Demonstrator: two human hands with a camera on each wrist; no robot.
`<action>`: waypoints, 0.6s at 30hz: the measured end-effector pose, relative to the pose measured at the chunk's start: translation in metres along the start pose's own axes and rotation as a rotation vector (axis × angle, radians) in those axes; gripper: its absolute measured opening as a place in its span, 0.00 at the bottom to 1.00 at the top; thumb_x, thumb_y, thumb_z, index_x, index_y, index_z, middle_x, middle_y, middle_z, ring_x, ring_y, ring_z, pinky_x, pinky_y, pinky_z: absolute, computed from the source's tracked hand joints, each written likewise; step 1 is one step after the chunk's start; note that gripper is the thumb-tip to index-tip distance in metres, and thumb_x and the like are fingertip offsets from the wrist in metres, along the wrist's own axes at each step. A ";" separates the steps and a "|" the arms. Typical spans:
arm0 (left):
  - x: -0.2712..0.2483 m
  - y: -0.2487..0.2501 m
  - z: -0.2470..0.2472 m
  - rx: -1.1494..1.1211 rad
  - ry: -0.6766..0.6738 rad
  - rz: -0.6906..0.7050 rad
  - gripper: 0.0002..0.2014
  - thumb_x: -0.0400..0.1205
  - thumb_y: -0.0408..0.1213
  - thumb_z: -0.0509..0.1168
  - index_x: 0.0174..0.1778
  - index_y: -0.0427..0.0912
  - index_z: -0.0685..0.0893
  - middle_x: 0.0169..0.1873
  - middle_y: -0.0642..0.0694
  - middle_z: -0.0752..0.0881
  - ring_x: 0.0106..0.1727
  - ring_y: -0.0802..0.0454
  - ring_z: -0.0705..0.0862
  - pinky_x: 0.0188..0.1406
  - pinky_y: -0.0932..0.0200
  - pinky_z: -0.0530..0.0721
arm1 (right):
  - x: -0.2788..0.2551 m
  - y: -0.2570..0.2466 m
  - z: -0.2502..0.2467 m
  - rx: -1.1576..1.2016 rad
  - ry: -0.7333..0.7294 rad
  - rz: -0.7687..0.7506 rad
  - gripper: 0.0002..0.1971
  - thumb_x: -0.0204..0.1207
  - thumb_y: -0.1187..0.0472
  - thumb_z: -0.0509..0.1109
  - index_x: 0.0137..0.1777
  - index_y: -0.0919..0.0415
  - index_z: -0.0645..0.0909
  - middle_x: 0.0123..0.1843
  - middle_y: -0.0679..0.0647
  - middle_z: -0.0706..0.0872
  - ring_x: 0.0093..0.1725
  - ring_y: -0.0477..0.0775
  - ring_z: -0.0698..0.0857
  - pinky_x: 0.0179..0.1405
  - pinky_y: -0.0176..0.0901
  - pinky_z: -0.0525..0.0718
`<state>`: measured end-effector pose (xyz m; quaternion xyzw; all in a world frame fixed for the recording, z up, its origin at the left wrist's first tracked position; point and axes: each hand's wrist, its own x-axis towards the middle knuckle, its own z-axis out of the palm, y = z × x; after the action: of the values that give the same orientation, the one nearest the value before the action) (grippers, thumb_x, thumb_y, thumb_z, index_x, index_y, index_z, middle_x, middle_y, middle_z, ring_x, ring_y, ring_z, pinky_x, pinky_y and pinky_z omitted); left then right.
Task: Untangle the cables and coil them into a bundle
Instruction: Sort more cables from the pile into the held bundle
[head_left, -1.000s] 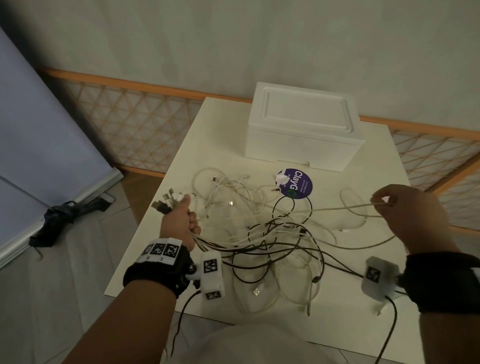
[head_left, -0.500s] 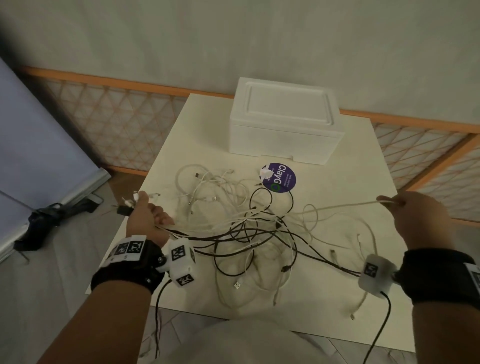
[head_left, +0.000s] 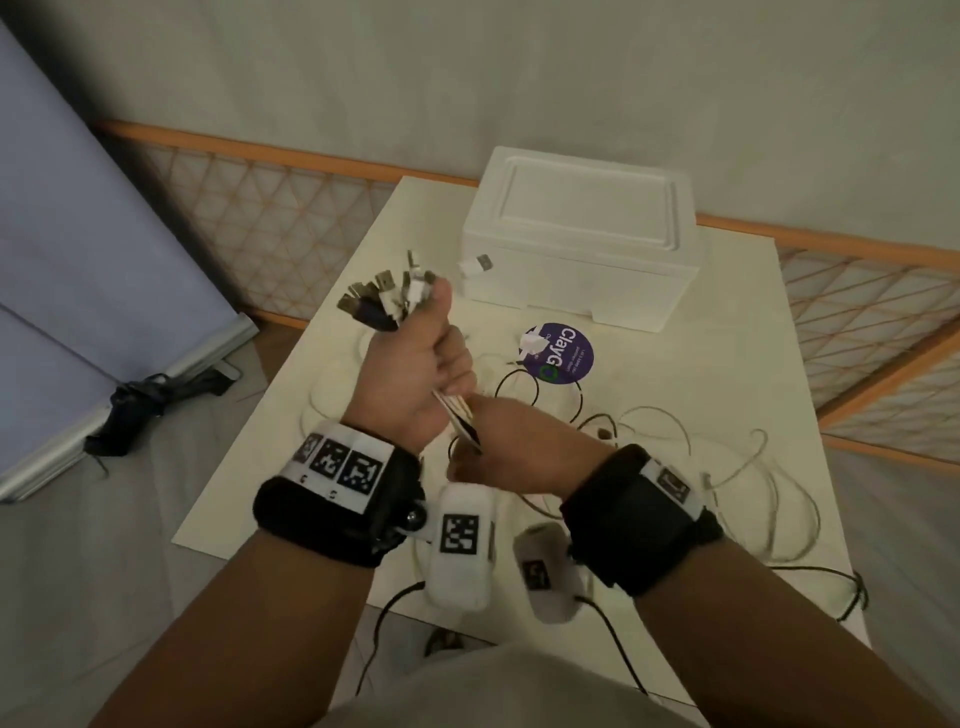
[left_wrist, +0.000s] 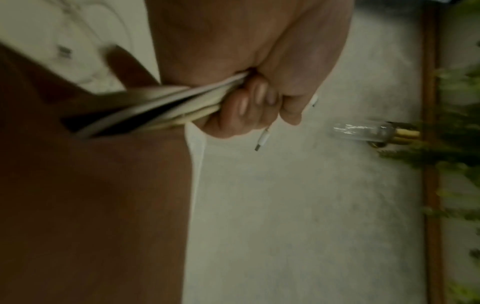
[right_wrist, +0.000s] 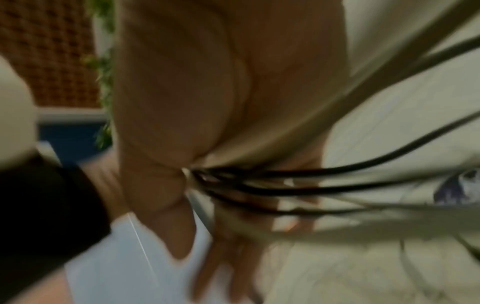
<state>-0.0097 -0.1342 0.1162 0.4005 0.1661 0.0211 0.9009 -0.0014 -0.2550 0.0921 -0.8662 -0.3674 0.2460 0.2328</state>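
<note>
My left hand (head_left: 421, 364) is raised above the cream table (head_left: 727, 322) and grips a bundle of white and black cables (head_left: 458, 415). Their USB plugs (head_left: 387, 293) fan out above the fist. The left wrist view shows its fingers (left_wrist: 246, 102) curled round the cable bundle (left_wrist: 155, 109), one white plug (left_wrist: 262, 139) dangling. Just below that fist, my right hand (head_left: 509, 447) closes round the same bundle. In the blurred right wrist view the cables (right_wrist: 285, 185) stream out between thumb and fingers. Loose cable loops (head_left: 675, 441) trail over the table to the right.
A white foam box (head_left: 582, 234) stands at the table's far end, a round purple sticker (head_left: 558, 353) in front of it. An orange lattice fence (head_left: 270, 208) runs behind. A pale blue board (head_left: 78, 260) and a black object (head_left: 150, 400) are on the floor at left.
My left hand lifted the plug ends up from the table's left edge. My right hand let go of the white cable at the right and came in under the left fist.
</note>
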 end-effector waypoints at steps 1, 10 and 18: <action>-0.001 0.005 0.002 0.013 0.033 0.045 0.18 0.78 0.49 0.64 0.23 0.49 0.71 0.15 0.53 0.60 0.14 0.59 0.58 0.12 0.69 0.61 | 0.001 0.010 0.000 -0.077 0.006 0.021 0.14 0.71 0.57 0.71 0.53 0.59 0.76 0.47 0.53 0.85 0.46 0.54 0.83 0.45 0.47 0.81; -0.012 0.022 -0.083 -0.229 0.438 0.114 0.25 0.84 0.50 0.61 0.20 0.48 0.66 0.15 0.53 0.60 0.14 0.59 0.58 0.11 0.68 0.58 | -0.075 0.118 -0.029 -0.323 0.234 0.337 0.07 0.75 0.45 0.67 0.46 0.46 0.79 0.39 0.45 0.84 0.44 0.52 0.83 0.40 0.45 0.78; -0.038 -0.066 -0.144 -0.144 0.599 -0.217 0.21 0.84 0.38 0.62 0.27 0.47 0.61 0.12 0.52 0.59 0.10 0.58 0.58 0.09 0.72 0.57 | -0.074 0.132 0.016 -0.054 -0.361 0.396 0.49 0.61 0.16 0.46 0.45 0.63 0.82 0.41 0.56 0.85 0.39 0.49 0.81 0.44 0.40 0.75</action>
<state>-0.0971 -0.0827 -0.0111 0.2918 0.4636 0.0538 0.8349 0.0125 -0.3896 0.0210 -0.8691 -0.2331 0.4274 0.0877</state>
